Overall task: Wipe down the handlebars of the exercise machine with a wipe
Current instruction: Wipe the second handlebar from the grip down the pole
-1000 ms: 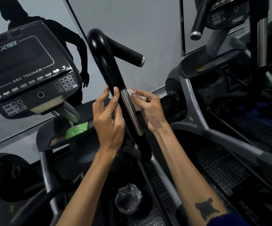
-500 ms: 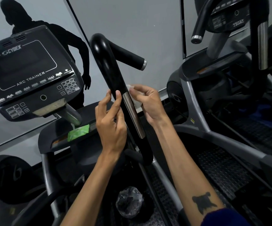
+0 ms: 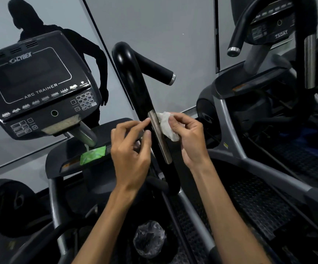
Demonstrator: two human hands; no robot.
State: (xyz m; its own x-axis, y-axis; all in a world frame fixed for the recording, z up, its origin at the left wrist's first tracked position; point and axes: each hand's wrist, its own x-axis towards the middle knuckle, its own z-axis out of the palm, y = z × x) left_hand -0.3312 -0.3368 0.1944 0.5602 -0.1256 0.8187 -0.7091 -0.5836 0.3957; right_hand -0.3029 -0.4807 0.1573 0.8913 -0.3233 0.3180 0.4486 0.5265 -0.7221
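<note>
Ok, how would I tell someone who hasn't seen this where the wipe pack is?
Start at the black Cybex console on the left and follow its metal neck down to the dark shelf beneath. The wipe pack lies at the foot of that neck, left of the left hand. It is the only bright green thing among black and grey parts.

Two bare forearms in view, entering from bottom edge. No sleeves, no gloves, no watch, no rings or bands seen. Left hand and right hand both bare; short, unpainted nails on visible fingers. No markings seen on either forearm as framed. Upper arms and clothing out of view.
</note>
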